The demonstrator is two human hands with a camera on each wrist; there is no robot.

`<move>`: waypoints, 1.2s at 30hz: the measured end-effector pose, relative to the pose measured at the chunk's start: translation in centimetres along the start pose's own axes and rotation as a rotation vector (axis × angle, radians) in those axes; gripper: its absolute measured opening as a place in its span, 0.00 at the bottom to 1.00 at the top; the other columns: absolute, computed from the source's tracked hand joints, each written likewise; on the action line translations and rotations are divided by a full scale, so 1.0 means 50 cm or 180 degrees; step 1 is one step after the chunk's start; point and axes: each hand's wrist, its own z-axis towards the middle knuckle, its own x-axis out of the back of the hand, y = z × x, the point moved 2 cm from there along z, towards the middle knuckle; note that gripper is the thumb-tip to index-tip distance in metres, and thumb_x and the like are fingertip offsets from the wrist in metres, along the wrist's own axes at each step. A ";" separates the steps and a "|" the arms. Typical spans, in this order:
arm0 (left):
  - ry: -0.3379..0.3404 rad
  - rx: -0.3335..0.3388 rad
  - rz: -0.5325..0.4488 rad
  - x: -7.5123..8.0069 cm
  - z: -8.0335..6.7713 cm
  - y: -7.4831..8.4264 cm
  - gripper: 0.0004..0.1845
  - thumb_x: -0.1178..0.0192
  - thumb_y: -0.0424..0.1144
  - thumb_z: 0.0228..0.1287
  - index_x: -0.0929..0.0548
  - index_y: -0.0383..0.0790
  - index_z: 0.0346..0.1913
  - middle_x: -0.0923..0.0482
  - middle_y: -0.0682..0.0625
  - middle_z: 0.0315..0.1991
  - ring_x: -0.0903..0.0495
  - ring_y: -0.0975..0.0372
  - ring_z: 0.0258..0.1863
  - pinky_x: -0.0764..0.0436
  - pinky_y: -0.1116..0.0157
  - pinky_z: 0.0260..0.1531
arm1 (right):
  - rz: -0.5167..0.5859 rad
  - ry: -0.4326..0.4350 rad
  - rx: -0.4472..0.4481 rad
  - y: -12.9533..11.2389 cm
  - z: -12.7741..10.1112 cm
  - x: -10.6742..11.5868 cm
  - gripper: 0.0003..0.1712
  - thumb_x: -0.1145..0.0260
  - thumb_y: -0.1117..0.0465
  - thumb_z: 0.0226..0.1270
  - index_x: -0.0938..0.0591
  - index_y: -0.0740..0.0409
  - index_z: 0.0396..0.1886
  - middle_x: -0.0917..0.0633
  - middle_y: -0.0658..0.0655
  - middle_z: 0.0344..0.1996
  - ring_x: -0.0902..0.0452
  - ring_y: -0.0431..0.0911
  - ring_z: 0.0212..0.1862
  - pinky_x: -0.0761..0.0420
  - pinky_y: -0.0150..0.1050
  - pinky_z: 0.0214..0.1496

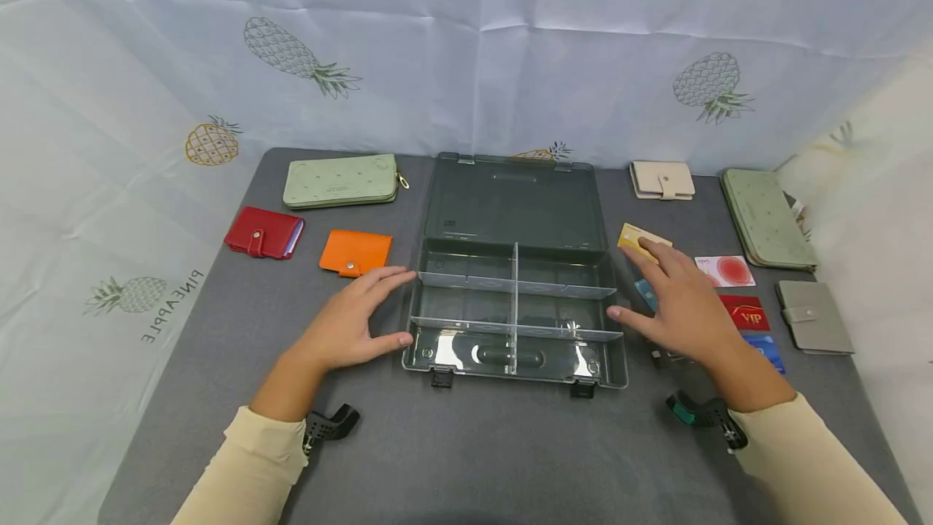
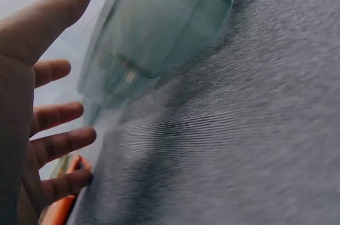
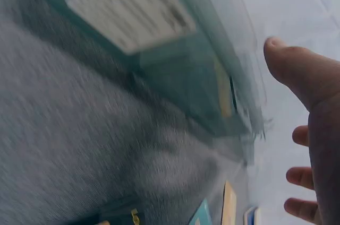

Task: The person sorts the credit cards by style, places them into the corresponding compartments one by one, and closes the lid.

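The clear grey-green organizer box (image 1: 514,298) lies open in the middle of the grey table mat (image 1: 466,444), lid (image 1: 513,201) folded back flat toward the wall, dividers splitting the bottom part into compartments. The left hand (image 1: 350,322) is at the left side of the box, fingers straight and spread, thumb near the front left corner; in the head view it looks just beside the wall, but I cannot tell if it really touches. It holds nothing. The right hand (image 1: 674,302) is at the right side of the box, also wide w/ relaxed fingers and holding nothing, thumb tip very near the right wall, the other fingers stretched over the cards lying there. Under and beside this hand: a yellow card (image 1: 640,240), a blue card (image 1: 645,292) partly hidden, a white card w/ red circle (image 1: 725,271), a red VIP card (image 1: 747,314) and another blue card (image 1: 765,351). Left of the box are an orange card holder (image 1: 355,252), a red wallet (image 1: 262,232) and a long green wallet (image 1: 341,181). On the right side, near the back, a beige wallet (image 1: 662,179), a second green wallet (image 1: 765,217) and a grey wallet (image 1: 812,316). Both wrist views are blurry; they show only the open fingers, the box corner and the mat.
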 end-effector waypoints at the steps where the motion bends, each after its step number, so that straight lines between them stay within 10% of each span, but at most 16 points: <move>1: 0.0027 0.0009 -0.0012 -0.004 -0.002 -0.002 0.45 0.27 0.62 0.62 0.29 0.50 0.80 0.29 0.46 0.75 0.27 0.48 0.71 0.27 0.38 0.66 | 0.0033 0.0048 -0.0019 0.007 0.003 -0.001 0.57 0.20 0.41 0.55 0.31 0.59 0.80 0.30 0.72 0.75 0.34 0.73 0.71 0.33 0.77 0.66; 17: 0.0447 -0.0045 -0.0388 -0.046 -0.012 -0.014 0.41 0.28 0.56 0.62 0.25 0.46 0.77 0.14 0.54 0.57 0.19 0.54 0.58 0.33 0.45 0.68 | 0.0841 -0.0015 -0.0600 0.159 0.067 -0.047 0.33 0.30 0.58 0.75 0.27 0.70 0.73 0.27 0.77 0.66 0.33 0.74 0.64 0.31 0.74 0.60; 36: 0.0599 -0.0138 -0.0508 -0.057 -0.012 -0.023 0.42 0.33 0.66 0.66 0.23 0.47 0.76 0.13 0.54 0.52 0.18 0.56 0.56 0.34 0.46 0.68 | 0.0932 -0.0114 -0.1125 0.190 0.112 -0.062 0.27 0.28 0.58 0.75 0.24 0.70 0.64 0.22 0.76 0.56 0.31 0.71 0.56 0.30 0.66 0.53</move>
